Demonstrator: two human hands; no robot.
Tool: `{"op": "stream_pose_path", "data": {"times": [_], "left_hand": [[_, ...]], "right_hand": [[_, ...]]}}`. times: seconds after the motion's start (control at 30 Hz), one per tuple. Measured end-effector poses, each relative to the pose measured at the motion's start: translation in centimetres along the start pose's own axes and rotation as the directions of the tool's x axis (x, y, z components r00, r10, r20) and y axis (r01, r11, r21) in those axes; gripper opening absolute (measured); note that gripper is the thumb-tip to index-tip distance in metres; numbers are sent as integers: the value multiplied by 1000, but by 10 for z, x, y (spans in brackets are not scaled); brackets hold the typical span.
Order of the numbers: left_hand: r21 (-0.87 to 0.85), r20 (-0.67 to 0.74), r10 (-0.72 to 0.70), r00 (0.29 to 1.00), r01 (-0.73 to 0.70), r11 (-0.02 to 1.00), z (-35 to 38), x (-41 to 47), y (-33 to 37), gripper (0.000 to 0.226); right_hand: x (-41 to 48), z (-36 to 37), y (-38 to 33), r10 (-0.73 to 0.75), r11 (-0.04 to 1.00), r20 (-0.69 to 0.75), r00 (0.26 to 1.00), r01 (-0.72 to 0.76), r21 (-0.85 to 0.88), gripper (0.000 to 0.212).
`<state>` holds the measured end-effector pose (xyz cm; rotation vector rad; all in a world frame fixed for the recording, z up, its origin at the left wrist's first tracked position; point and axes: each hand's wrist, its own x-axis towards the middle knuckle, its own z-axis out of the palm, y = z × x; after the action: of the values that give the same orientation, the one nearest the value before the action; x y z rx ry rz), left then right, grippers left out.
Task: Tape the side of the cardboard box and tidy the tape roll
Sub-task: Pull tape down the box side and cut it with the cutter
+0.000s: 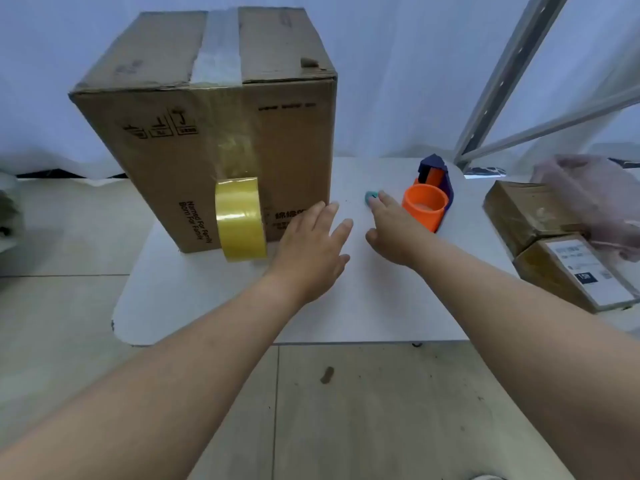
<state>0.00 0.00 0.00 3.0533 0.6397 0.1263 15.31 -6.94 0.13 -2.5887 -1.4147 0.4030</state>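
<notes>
A big cardboard box (166,147) stands on the left of a white table (363,306). Clear tape runs over its top and down the front side. A yellow tape roll (239,218) hangs against that side near the box's foot, joined to the strip above it. My left hand (313,247) hovers open just right of the roll, fingers near the box's lower right corner. My right hand (391,228) reaches forward, fingertips touching a small teal object (370,196). An orange and dark blue tape dispenser (429,199) sits right of that hand.
Two brown parcels (554,244), one with a white label, lie at the table's right end, with a pinkish plastic bag (595,199) behind them. A grey metal frame (509,77) rises at the back right. Tiled floor lies below the table's front edge.
</notes>
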Motion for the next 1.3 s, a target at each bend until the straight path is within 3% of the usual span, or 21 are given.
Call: {"op": "stream_pose_path", "data": {"times": [0.13, 0.23, 0.4, 0.5, 0.6, 0.7, 0.83, 1.13, 1.3], "left_hand": [[-22, 22, -17, 1000, 17, 1000, 20, 3, -4, 58], [-42, -2, -2, 1000, 2, 999, 26, 7, -6, 57], [-51, -2, -16, 1000, 16, 999, 27, 6, -6, 55], [-68, -14, -28, 1000, 27, 997, 25, 4, -6, 54], [-82, -12, -53, 999, 52, 995, 22, 2, -6, 53], [-86, -13, -66, 998, 65, 994, 21, 0, -6, 52], [-85, -23, -67, 997, 65, 994, 21, 3, -6, 51], [-70, -28, -57, 998, 55, 996, 22, 10, -3, 51], [-56, 0, -52, 999, 52, 997, 19, 8, 0, 50]], "right_hand": [[24, 8, 8, 73, 997, 10, 997, -73, 21, 64], [31, 24, 17, 73, 997, 4, 997, -73, -3, 48], [14, 39, 21, -5, 998, -315, 949, 24, 56, 26], [3, 41, 19, 22, 985, -388, 921, 47, 168, 17], [-3, 41, 20, 105, 963, -379, 919, 2, 270, 23], [-4, 39, 23, 198, 928, -306, 931, -78, 363, 44], [1, 37, 23, 258, 909, -211, 943, -163, 383, 63], [1, 34, 20, 331, 912, -170, 928, -269, 310, 41], [-18, 33, 24, 300, 867, -153, 941, -203, 454, 28]]}}
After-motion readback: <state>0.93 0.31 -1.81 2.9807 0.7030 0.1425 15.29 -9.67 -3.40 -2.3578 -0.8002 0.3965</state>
